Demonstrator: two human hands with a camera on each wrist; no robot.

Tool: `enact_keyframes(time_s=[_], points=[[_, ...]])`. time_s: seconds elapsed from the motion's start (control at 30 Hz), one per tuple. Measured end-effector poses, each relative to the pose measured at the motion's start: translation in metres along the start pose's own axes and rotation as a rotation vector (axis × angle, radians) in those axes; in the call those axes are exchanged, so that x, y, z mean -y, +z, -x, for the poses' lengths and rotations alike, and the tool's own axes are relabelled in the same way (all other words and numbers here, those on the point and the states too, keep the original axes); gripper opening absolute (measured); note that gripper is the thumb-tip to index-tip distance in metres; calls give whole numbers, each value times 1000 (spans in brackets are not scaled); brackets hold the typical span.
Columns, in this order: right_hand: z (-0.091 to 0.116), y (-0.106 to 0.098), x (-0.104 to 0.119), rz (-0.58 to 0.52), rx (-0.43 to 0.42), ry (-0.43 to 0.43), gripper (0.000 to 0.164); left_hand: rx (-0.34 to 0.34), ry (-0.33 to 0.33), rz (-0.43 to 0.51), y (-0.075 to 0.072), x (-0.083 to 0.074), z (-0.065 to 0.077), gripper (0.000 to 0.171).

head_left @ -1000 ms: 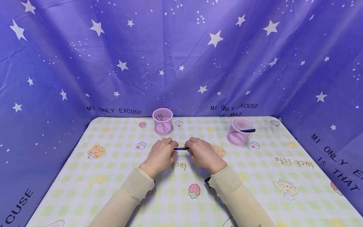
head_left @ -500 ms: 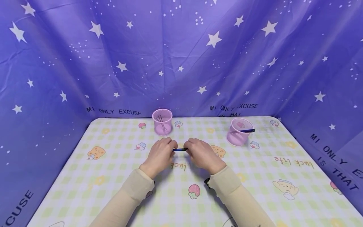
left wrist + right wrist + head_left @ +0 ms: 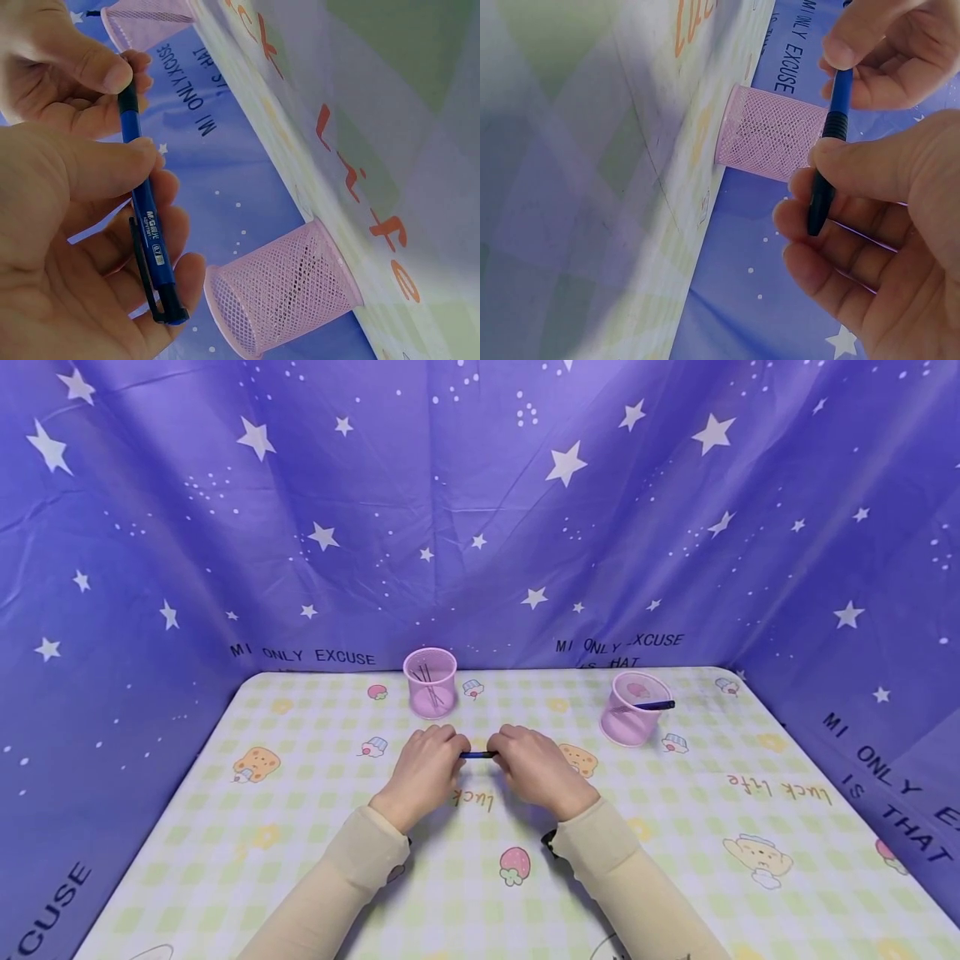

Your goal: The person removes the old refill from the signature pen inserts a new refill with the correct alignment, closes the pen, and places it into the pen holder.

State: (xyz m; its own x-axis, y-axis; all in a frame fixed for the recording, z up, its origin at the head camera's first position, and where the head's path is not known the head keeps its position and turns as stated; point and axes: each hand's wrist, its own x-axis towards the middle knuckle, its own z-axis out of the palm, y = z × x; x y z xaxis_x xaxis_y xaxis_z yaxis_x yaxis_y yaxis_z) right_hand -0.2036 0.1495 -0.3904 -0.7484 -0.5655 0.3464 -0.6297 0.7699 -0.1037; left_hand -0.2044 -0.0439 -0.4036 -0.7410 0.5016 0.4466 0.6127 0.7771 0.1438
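A blue ballpoint pen (image 3: 477, 755) with a black rubber grip and black clip spans both hands above the table. My left hand (image 3: 426, 772) pinches its barrel near the clip end; in the left wrist view the clip and white print on the pen (image 3: 152, 236) face the camera. My right hand (image 3: 542, 770) pinches the black grip section. Its tapered tip (image 3: 821, 206) shows below the thumb in the right wrist view, and no refill end can be made out there.
Behind the left hand stands a pink mesh cup (image 3: 430, 703) holding several thin dark sticks. Another pink mesh cup (image 3: 628, 730), farther right, has a dark blue pen (image 3: 656, 705) leaning out over its rim. A checked cloth (image 3: 450, 893) covers the table; a starry curtain (image 3: 480, 585) surrounds it.
Both hands keep their hold on the pen in nearly the same place. The cups stay where they were; the view shifts only slightly.
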Motion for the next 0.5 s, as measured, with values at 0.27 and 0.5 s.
enact_keyframes(time_s=[0.27, 0.5], points=[[-1, 1, 0, 7, -8, 0, 11, 26, -9, -11, -2, -1, -1, 8], [0, 1, 0, 5, -2, 8, 11, 31, 1, 5, -3, -1, 1, 19]])
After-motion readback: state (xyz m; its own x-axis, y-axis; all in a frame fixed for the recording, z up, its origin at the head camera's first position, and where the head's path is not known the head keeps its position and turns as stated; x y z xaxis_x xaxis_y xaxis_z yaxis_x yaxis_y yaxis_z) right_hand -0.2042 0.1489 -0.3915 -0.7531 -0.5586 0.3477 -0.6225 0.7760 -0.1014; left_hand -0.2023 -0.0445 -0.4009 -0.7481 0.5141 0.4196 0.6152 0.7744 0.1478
